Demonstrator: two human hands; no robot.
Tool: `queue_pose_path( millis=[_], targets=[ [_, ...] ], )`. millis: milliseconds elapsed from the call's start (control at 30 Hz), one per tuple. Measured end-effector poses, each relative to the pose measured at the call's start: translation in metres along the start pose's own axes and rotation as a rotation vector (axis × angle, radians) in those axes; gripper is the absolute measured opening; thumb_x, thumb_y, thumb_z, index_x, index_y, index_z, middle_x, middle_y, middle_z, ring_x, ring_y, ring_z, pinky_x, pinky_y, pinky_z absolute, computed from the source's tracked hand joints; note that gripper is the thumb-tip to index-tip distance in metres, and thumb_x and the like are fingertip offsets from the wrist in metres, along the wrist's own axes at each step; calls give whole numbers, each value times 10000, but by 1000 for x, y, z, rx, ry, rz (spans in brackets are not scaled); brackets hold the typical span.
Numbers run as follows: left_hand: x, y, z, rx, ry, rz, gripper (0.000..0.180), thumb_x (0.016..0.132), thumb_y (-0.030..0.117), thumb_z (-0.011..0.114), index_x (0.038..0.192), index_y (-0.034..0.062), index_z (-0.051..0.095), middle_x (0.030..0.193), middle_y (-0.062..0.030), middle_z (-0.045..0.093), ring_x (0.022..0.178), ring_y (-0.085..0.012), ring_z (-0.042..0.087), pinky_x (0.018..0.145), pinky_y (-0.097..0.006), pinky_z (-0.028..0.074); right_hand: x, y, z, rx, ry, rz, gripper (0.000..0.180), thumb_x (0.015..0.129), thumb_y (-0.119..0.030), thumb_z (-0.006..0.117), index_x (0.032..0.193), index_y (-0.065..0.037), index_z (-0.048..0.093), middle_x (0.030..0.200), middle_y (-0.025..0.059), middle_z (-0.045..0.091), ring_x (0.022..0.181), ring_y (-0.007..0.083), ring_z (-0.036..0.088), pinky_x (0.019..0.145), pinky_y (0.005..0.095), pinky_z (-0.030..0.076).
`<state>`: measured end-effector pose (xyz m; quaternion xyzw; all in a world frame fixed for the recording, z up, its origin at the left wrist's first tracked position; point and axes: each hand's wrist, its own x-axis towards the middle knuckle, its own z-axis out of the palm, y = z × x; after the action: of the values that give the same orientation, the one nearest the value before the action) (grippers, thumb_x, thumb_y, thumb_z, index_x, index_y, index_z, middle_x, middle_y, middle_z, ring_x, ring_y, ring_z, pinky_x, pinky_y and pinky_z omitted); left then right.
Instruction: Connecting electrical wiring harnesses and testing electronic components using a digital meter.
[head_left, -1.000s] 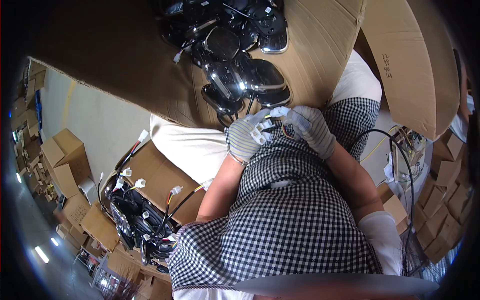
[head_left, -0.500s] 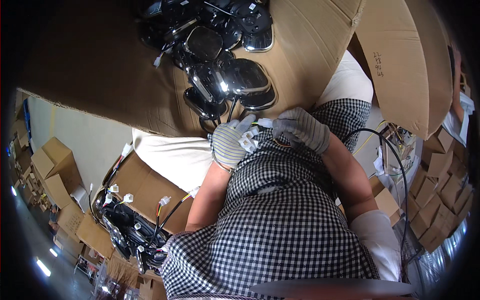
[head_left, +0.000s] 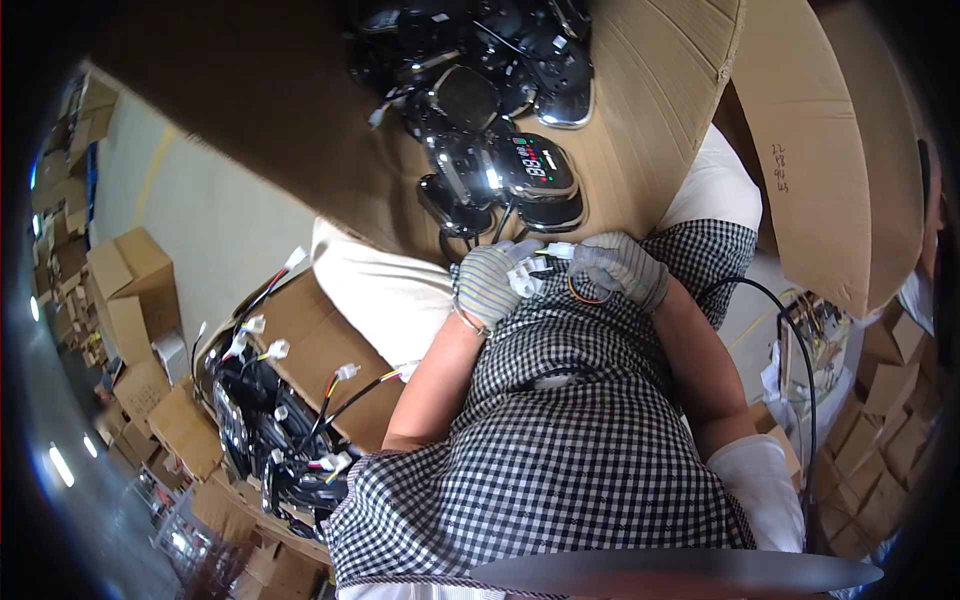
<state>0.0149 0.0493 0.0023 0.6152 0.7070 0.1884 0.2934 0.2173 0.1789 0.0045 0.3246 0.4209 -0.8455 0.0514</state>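
My left hand (head_left: 486,288), in a striped work glove, is closed around a cluster of white plastic wire connectors (head_left: 525,278). My right hand (head_left: 626,268), gloved alike, pinches a white plug (head_left: 560,250) with coloured wires, which meets the left hand's connectors; whether they are fully joined I cannot tell. A loop of thin wires (head_left: 585,292) hangs below the right hand. Black cables run from the left hand up to glossy black display units piled in a large cardboard box. One display unit (head_left: 540,165) glows with red, green and white segments.
The large carton's wall (head_left: 270,130) rises ahead, its flap (head_left: 815,160) to the right. At lower left, another box (head_left: 300,350) holds more black units with white-tipped leads. A black cable (head_left: 808,400) curves down at right, near a wiring board (head_left: 815,330). Cartons stand on both sides.
One display unit has gone from dark to lit. The white plug has come up against the connectors in my left hand. The whole view has shifted slightly.
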Motion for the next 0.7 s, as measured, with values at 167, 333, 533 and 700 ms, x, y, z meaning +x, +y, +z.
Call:
queue_pose_path(
  millis=[167,333,533,700],
  targets=[
    [4,1,-3,70,58,92,322,763,219,615,1077,151,642,838,-119,654,747,-309,632,657,-403,497,-2,6,11,45,99,-169,262,921,-227,521,932,13,624,564,-43,468,448,16,387,401,186,314],
    [15,18,-56,-118,537,10,332,793,77,550,1121,72,593,1015,-101,650,904,-265,629,748,-347,519,0,23,19,434,222,-319,317,916,-273,571,1073,2,565,572,-60,408,425,20,349,385,183,281],
    [-21,84,-183,-414,840,469,189,802,31,496,968,41,586,913,-61,612,700,-149,561,577,-239,441,2,37,-1,291,190,-359,343,905,-320,598,1034,-3,615,555,-71,323,429,31,247,490,211,355],
    [-136,115,-288,420,1334,436,147,892,191,528,853,51,550,698,-15,523,543,-107,512,541,-251,456,12,33,-6,277,72,-334,359,902,-315,608,1072,1,591,554,-71,320,417,37,245,501,202,356]
  ],
)
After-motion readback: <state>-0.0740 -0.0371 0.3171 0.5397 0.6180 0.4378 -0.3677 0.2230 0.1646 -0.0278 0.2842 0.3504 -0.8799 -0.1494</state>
